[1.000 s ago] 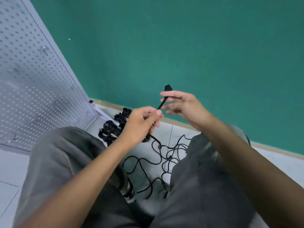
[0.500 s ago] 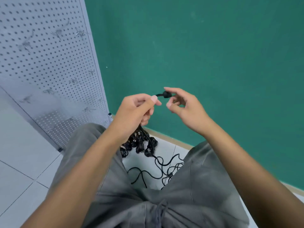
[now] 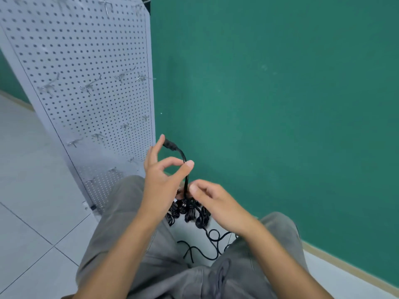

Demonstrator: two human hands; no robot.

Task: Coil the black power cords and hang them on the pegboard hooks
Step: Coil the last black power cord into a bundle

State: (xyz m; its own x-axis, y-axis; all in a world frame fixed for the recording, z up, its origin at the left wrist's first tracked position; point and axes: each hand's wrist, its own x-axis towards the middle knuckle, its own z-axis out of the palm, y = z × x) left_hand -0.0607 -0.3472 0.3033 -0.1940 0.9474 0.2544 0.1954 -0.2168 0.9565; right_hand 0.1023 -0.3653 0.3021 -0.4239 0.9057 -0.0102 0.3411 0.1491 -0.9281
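Gray pegboard (image 3: pixel 86 83) with hooks (image 3: pixel 89 86) stood left, against green wall (image 3: pixel 280 104). Left hand (image 3: pixel 160 180) pinched black cord (image 3: pixel 185 169); right hand (image 3: pixel 216 203), fingers curled, pinched it lower.

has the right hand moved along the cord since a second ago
Yes. The right hand held the cord near the plug, above the left hand; now it pinches the cord lower, beneath the left thumb.

Beside the matt grey perforated metal pegboard (image 3: pixel 86 83), with its shiny bare-wire hooks (image 3: pixel 89 86), lie glossy pale floor tiles (image 3: pixel 32 190); the smooth black rubbery power cord (image 3: pixel 185 169) looks faintly glossy.
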